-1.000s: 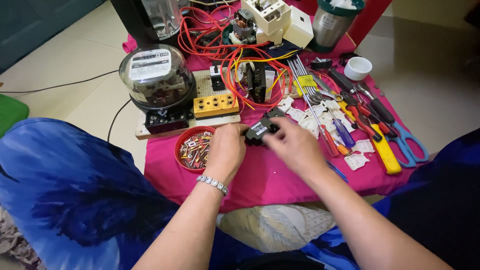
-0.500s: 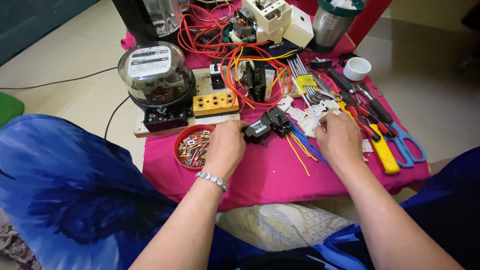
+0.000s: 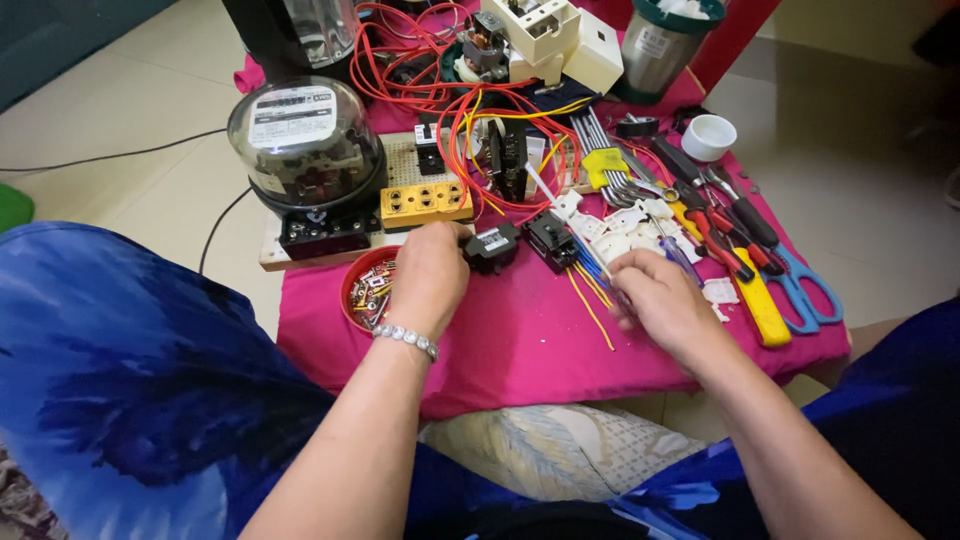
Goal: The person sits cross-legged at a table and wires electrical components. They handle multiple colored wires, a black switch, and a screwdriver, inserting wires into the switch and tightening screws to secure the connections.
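The left hand (image 3: 428, 275) curls onto a small black plastic electrical block (image 3: 492, 246) at its two o'clock, steadying it on the pink-clothed desk (image 3: 520, 340). The right hand (image 3: 660, 300) pinches thin coloured wires (image 3: 590, 275) trailing to its ten o'clock, keeping them taut.

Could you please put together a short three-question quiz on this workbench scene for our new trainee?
1. True or false: the left hand rests against a small black electrical component.
2. What lies in the red round dish beside the left wrist? A) screws B) coins C) batteries
3. Which hand reaches into the loose wires on the pink cloth?

Key:
1. True.
2. A, small screws and metal bits.
3. The right hand, with its fingers at the blue and yellow strands; whether it grips one cannot be told.
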